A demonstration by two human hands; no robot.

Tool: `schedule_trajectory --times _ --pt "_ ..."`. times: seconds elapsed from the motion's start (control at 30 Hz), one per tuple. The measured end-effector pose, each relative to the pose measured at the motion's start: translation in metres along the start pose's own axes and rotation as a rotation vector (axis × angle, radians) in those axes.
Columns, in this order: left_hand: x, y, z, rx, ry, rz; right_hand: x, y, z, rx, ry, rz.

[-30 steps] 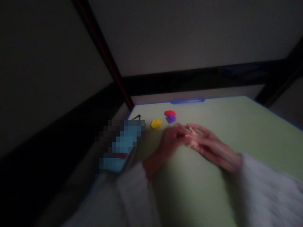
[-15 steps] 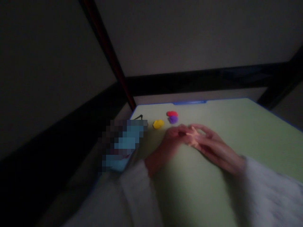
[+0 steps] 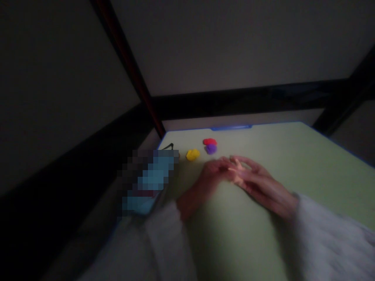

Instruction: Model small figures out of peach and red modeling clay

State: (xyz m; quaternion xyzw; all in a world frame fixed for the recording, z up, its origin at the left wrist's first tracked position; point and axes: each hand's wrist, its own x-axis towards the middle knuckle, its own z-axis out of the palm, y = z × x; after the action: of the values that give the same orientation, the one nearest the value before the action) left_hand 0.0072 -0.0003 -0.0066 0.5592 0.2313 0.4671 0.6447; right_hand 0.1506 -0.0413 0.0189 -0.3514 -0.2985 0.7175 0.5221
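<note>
On a dim green mat (image 3: 293, 156), two hands meet over one small pale-orange piece (image 3: 238, 173). The left hand (image 3: 209, 175) comes in from the lower left, fingers curled toward the piece; the right hand (image 3: 259, 183) reaches in from the lower right, fingers stretched and slightly spread, tips at the same spot. Both touch the piece, which sits between the fingertips just above the mat's middle; whether either hand truly pinches it is too blurred to tell. The piece appears branched, and no single long axis or heading can be made out.

Beyond the hands lie three lumps of clay: one yellow (image 3: 192, 154), one red (image 3: 209, 141) and one purple (image 3: 211, 148), the red and purple touching, the yellow just beside them to the left. Both wrists wear white fuzzy sleeves (image 3: 331, 238). One blue packet (image 3: 148, 179), blurred out, rests at the mat's left edge. Dark frame bars (image 3: 249, 97) cross behind.
</note>
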Motion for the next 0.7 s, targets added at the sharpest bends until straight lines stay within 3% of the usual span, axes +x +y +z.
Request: schedule_trajectory --times 0.17,0.37,0.57,0.7 --pt "-0.004 0.007 0.009 -0.242 -0.056 -0.099 -0.002 0.002 0.001 0.01 -0.029 0.011" --pt "-0.004 0.018 0.01 -0.335 0.016 -0.117 -0.001 -0.001 0.0 -0.062 0.036 -0.062" --pt "0.0 0.008 0.002 -0.195 0.226 -0.104 0.002 -0.004 0.0 -0.207 0.123 -0.223" --pt "0.0 0.002 -0.003 0.058 0.263 -0.067 0.005 -0.003 -0.002 -0.239 0.143 -0.267"
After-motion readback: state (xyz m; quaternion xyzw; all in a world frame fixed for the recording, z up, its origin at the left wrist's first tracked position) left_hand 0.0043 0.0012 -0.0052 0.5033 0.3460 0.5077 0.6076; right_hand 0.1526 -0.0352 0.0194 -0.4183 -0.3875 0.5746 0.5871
